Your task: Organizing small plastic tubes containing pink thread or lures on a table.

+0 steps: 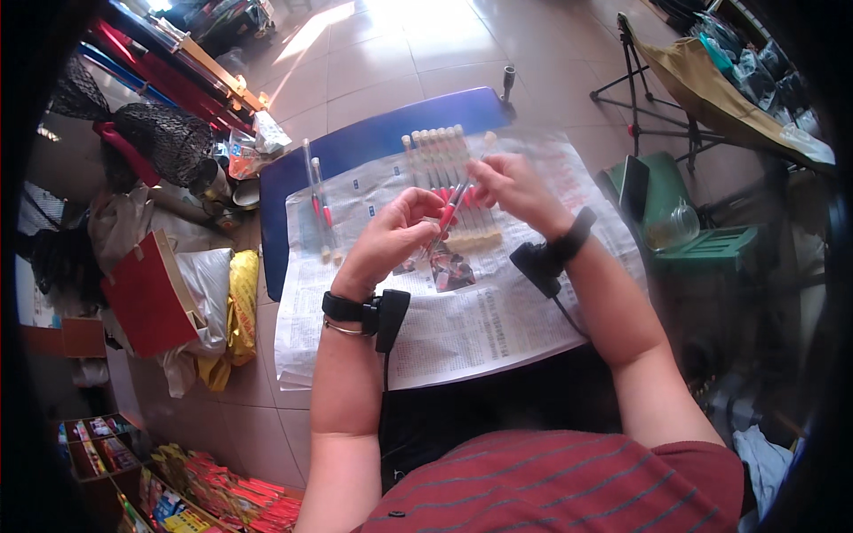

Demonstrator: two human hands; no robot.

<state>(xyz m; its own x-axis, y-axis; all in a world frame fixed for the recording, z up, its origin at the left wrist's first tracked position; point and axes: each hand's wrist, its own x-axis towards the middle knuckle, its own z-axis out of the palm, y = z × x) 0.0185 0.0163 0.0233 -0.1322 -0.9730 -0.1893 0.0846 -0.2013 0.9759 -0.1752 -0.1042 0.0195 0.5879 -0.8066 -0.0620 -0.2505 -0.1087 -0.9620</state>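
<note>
Above newspaper's [400,342] middle, I see red-and-clear tube [448,213], long axis slanting from newspaper's near-left toward far-right. Left hand [391,235] pinches tube's middle; right hand [520,189], nearer newspaper's right edge, curls fingers by far end; I can't tell whether they grip.

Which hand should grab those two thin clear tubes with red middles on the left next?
Probably the left hand: it's nearer the two clear tubes, while the right hand is farther across the printed white newspaper.
</note>
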